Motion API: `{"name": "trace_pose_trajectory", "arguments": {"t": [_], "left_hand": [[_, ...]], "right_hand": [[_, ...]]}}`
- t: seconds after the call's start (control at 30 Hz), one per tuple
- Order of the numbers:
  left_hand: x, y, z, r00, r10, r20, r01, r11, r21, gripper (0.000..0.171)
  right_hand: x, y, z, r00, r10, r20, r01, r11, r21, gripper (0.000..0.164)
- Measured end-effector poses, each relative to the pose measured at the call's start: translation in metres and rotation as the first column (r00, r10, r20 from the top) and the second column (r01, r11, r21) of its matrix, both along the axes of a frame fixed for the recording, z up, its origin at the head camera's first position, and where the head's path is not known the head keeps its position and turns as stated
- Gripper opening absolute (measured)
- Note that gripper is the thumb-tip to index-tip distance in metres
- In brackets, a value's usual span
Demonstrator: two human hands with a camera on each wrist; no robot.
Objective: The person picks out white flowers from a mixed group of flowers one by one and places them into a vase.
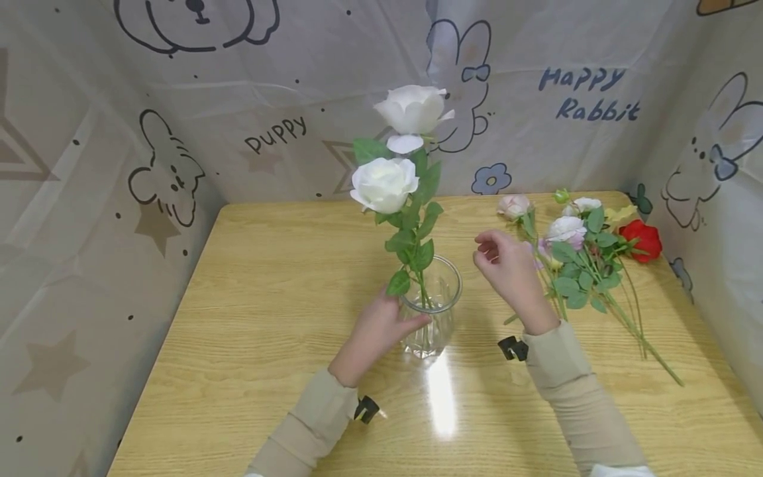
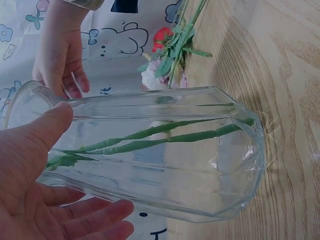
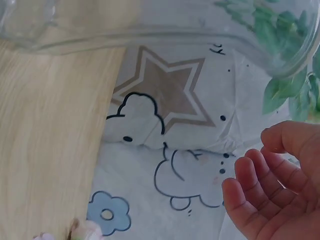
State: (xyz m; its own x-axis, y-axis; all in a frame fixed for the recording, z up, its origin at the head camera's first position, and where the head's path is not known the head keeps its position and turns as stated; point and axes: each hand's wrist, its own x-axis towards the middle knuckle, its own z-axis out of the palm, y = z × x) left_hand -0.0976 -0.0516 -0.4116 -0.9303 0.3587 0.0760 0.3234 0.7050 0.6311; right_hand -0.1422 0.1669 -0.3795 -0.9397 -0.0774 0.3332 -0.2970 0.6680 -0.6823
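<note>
A clear glass vase (image 1: 442, 334) stands upright on the table, with two white roses in it, one lower (image 1: 384, 185) and one higher (image 1: 412, 109). Their green stems (image 2: 195, 136) show through the glass in the left wrist view, reaching close to the base. My left hand (image 1: 377, 330) holds the vase near its rim, thumb on one side and fingers round the other. To the right of the vase, my right hand (image 1: 514, 277) hovers with loosely bent fingers and holds nothing; the right wrist view shows a gap between it and the glass.
Several loose flowers lie at the right of the wooden table (image 1: 268, 278), among them a red rose (image 1: 640, 240), a pale pink one (image 1: 514, 206) and a white-and-lilac bloom (image 1: 566, 230). Their stems point toward the front. A printed cloth (image 1: 256, 86) walls the back and sides.
</note>
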Motion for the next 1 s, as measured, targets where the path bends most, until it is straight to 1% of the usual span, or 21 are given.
{"name": "trace_pose_trajectory", "arguments": {"t": [0.1,0.23,0.37,0.47,0.8,0.93,1.0], "left_hand": [[0.0,0.001,0.0,1.0,0.007,0.008,-0.007,1.0,-0.017,0.081],[0.0,0.001,0.0,1.0,0.008,0.006,-0.008,1.0,-0.02,0.081],[0.0,0.001,-0.001,1.0,0.007,0.01,-0.007,1.0,-0.01,0.082],[0.0,0.001,-0.002,1.0,0.01,0.022,-0.01,1.0,-0.006,0.083],[0.0,0.001,-0.003,1.0,0.013,0.014,-0.013,1.0,-0.006,0.083],[0.0,0.0,-0.003,1.0,0.006,0.008,-0.006,1.0,-0.008,0.081],[-0.001,0.0,-0.003,1.0,0.001,0.003,-0.001,1.0,-0.012,0.081]], "right_hand": [[-0.003,0.01,-0.006,1.0,-0.022,0.02,0.021,0.999,0.027,0.016],[-0.004,0.023,-0.014,0.996,-0.034,0.083,0.03,0.999,0.042,0.017],[-0.003,0.036,-0.02,0.993,-0.044,0.112,0.037,0.997,0.063,0.018],[-0.002,0.043,-0.024,0.991,-0.056,0.121,0.047,0.996,0.077,0.018],[0.0,0.068,-0.037,0.985,-0.126,0.116,0.112,0.986,0.124,0.019],[0.003,0.082,-0.043,0.98,-0.15,0.132,0.131,0.982,0.139,0.021],[0.005,0.088,-0.045,0.974,-0.166,0.155,0.145,0.979,0.141,0.022]]}}
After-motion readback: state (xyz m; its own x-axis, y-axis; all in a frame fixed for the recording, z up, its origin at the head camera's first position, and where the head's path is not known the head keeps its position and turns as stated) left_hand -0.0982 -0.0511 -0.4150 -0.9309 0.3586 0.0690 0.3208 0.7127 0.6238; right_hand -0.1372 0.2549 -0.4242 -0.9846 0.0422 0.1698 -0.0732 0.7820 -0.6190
